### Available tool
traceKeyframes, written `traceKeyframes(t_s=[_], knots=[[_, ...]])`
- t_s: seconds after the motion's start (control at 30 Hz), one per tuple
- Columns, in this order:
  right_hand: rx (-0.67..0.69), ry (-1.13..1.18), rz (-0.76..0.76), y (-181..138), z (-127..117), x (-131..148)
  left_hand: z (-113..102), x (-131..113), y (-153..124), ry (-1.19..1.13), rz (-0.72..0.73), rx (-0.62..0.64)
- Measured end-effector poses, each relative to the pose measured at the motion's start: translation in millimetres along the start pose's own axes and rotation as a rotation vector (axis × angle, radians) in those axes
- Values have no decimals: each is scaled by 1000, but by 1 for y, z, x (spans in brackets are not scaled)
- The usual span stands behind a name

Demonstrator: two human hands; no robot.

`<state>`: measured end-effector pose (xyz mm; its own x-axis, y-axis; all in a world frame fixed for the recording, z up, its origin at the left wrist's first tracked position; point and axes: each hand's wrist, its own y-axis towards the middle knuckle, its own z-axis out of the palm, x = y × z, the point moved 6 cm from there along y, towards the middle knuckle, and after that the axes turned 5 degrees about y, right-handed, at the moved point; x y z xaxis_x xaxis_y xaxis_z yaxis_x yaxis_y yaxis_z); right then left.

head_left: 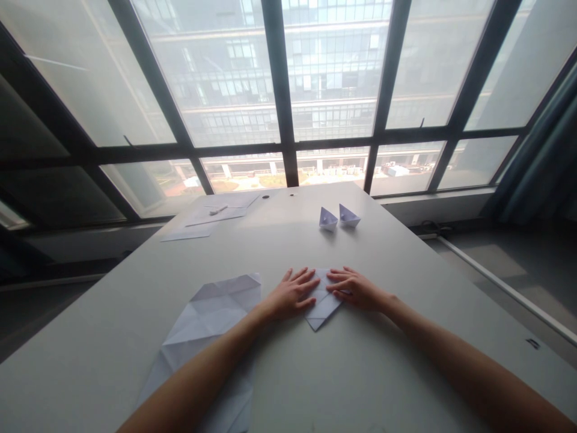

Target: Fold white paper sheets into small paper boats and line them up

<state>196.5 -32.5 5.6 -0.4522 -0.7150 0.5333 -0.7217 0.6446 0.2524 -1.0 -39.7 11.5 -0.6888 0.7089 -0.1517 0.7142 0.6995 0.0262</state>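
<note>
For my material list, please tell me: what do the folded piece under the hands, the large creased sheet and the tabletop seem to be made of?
Folded piece: white, matte paper, judging by its flat, crisp creases.
Large creased sheet: seemingly similar matte paper, with visible fold lines.
Tabletop: perhaps laminate; white, smooth, faintly shiny.

Folded paper point(321, 309) partly covered by left hand point(293, 293) and right hand point(356, 288); creased sheet point(207, 313) partly hidden by left forearm point(202, 374), bottom cut off by frame; right forearm point(464, 368) cut too; item point(219, 210) on far papers point(238, 200) too small to name, same for dark mark point(532, 343); curtain point(518, 174) cut at right edge; building point(333, 84) blurry
</note>
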Motion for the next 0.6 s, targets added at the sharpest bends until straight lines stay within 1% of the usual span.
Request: traceKeyframes(t_s=[0.17, 0.3, 0.47, 0.6], knots=[[-9, 7, -5, 0, 0, 0, -3, -3, -2, -17, 39, 4], [-6, 4, -5, -1, -1, 3, -2, -2, -1, -41, 26, -11], [12, -84, -8, 0, 0, 2, 1, 1, -1, -48, 4, -68], [-48, -175, 56, -1, -2, -10, -1, 1, -1, -51, 6, -111]])
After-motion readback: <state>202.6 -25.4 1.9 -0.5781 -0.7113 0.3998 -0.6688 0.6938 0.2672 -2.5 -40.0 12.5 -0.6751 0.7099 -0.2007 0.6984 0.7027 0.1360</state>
